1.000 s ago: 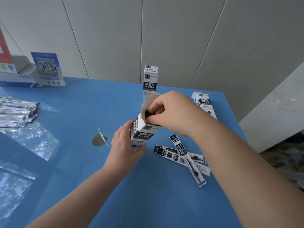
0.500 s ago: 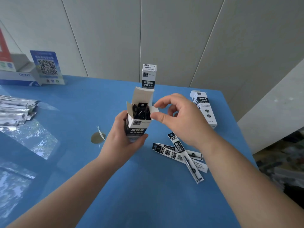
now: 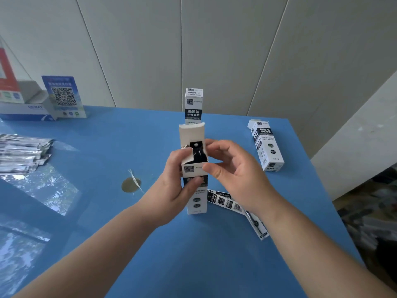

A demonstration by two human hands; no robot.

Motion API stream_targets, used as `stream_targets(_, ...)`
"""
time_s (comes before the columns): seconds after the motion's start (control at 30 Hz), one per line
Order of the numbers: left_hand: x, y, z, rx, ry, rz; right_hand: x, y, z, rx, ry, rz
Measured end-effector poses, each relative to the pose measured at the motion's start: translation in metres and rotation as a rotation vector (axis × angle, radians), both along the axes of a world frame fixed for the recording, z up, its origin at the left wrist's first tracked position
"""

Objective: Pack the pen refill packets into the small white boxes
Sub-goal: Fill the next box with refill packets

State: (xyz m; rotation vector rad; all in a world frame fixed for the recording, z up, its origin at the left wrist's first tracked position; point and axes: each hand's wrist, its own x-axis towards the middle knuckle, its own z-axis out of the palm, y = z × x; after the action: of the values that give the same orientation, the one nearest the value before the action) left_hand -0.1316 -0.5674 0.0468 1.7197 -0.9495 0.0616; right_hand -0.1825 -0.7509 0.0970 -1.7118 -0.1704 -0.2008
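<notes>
Nearest to me, loose refill packets (image 3: pixel 231 203) lie flat on the blue table (image 3: pixel 193 254), partly hidden under my right wrist; one clear-ended packet (image 3: pixel 256 224) extends toward the table's right edge.

My left hand (image 3: pixel 169 190) grips the open white box (image 3: pixel 194 168), fingers and thumb curled round its body; the box is upright. Its top flap (image 3: pixel 191 133) stands up, a small side flap (image 3: pixel 187 152) is bent inward under my left fingertips, and dark packet ends (image 3: pixel 198 152) show in the mouth. My right hand (image 3: pixel 238 175) is at the box's right side, fingers loosely curved and spread, thumb touching the box's front upper edge, holding nothing.

Left of the box, a round brass-coloured disc (image 3: pixel 131 184) sits in the table with a thin white strip (image 3: pixel 135 180) across it. Further left lies a stack of clear-wrapped packets (image 3: pixel 21 153).

Beyond, a closed box (image 3: pixel 265 145) lies flat to the right, and another closed box (image 3: pixel 194 105) stands upright directly behind the held one. At far left stand a QR-code sign (image 3: pixel 63 96) and a display carton (image 3: pixel 23 104), against the panelled wall (image 3: pixel 214 50).
</notes>
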Motion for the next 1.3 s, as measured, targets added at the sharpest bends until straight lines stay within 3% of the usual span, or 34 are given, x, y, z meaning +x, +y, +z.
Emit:
stream_targets(0.3, 0.000, 0.008, 0.015, -0.034, 0.002, -0.094, -0.014, -0.009, 0.002, -0.244, -0.157, -0.042)
stream_targets(0.43, 0.004, 0.011, 0.037, -0.130, 0.010, -0.034, -0.016, -0.006, 0.000, -0.181, -0.160, -0.027)
stream_targets(0.73, 0.005, 0.005, 0.048, -0.109, 0.002, -0.017, -0.025, 0.003, 0.002, 0.105, -0.073, -0.119)
stream_targets(1.3, 0.008, 0.008, 0.046, -0.081, -0.039, -0.069, -0.026, 0.005, 0.002, 0.112, -0.058, -0.092)
